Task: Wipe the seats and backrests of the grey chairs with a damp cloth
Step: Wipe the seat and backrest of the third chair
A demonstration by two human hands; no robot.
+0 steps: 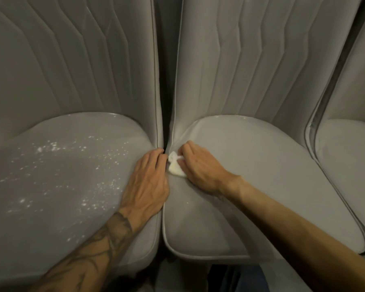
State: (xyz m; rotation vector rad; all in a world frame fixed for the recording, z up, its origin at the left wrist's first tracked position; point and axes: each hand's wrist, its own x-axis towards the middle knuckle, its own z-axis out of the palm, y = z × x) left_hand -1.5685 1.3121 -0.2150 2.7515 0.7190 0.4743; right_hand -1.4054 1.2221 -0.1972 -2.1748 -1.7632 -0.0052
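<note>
Three grey padded chairs stand side by side. The left chair's seat (57,186) is speckled with white flecks. My left hand (148,182) lies flat on that seat's right edge, fingers straight toward the gap between the chairs. My right hand (198,167) grips a small white cloth (175,167) against the left rear corner of the middle chair's seat (272,175). Most of the cloth is hidden under my fingers.
Quilted backrests (251,60) rise behind the seats, with a narrow dark gap (165,81) between the left and middle chairs. A third chair's seat (350,165) shows at the right edge. Dark floor shows below the front edges of the seats.
</note>
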